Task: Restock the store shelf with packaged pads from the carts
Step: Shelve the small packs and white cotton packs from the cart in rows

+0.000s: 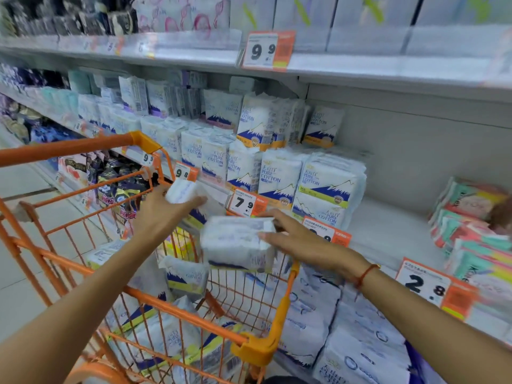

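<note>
Two hands, the left hand (162, 210) and right hand (302, 242), one white pack (184, 191) and (238, 246) in each; one orange cart (266, 345); three shelf levels visible.

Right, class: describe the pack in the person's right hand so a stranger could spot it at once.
Find the orange wire cart below the shelves. Above its far rim, the right hand grips a white pad pack. Unlike the shelved packs, it hangs sideways in mid-air.

Orange cart (279, 314), white packs (238, 245) with seemingly blue mountain print
</note>
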A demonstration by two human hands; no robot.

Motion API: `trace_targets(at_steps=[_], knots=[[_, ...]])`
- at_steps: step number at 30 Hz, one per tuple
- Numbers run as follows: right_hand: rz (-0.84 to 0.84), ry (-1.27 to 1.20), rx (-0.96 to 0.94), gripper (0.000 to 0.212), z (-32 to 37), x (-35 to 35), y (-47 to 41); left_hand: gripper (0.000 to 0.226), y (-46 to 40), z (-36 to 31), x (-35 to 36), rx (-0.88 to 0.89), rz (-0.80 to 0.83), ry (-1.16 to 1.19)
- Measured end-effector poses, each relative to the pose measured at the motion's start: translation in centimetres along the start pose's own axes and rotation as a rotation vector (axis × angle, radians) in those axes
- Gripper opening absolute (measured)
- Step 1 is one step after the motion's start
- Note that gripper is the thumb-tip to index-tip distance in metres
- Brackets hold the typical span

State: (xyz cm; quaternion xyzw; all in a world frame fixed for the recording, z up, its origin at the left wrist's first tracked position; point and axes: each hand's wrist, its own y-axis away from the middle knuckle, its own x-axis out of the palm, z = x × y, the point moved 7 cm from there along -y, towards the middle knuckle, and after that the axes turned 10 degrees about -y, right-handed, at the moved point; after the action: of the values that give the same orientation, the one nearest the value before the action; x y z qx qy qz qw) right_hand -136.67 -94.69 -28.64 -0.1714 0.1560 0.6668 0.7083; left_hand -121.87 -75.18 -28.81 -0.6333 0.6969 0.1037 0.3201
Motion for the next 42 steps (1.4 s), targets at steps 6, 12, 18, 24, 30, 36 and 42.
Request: trace_targets(at_steps=[6,12,18,24,30,36,42], knots=[[-0.294,-0.968,0.195,0.039,-1.6,-5.1,2.2,0.085,1.6,-4.5,-0.9,0.034,-0.136,0.333],[-0.281,-1.208,0.155,0.037,-1.5,-7.9,5.1,0.075,4.2,-10.8,2.6,0.058,-0.107,0.553],[-0.181,-1.151,0.133,0.076,0.5,-9.8,7.8,0.087,6.3,-14.6,5.5,0.073,-0.140,0.639],[-0.220,-1.095,0.079,0.024,2.3,-11.9,11.6,0.061,8.4,-18.2,7.5,0.119,-0.109,0.771],[-0.739,-0.750,-0.020,0.055,1.0,-21.5,18.7,0.065,10.1,-19.0,9.4,0.352,0.040,0.734],[-1.129,0.178,0.168,0.042,0.7,-26.2,18.7,0.057,10.0,-19.4,12.9,0.415,0.208,0.621],[-0.916,0.655,0.366,0.066,-3.6,-27.0,11.0,0.066,10.8,-18.3,16.2,0.360,0.392,0.662]])
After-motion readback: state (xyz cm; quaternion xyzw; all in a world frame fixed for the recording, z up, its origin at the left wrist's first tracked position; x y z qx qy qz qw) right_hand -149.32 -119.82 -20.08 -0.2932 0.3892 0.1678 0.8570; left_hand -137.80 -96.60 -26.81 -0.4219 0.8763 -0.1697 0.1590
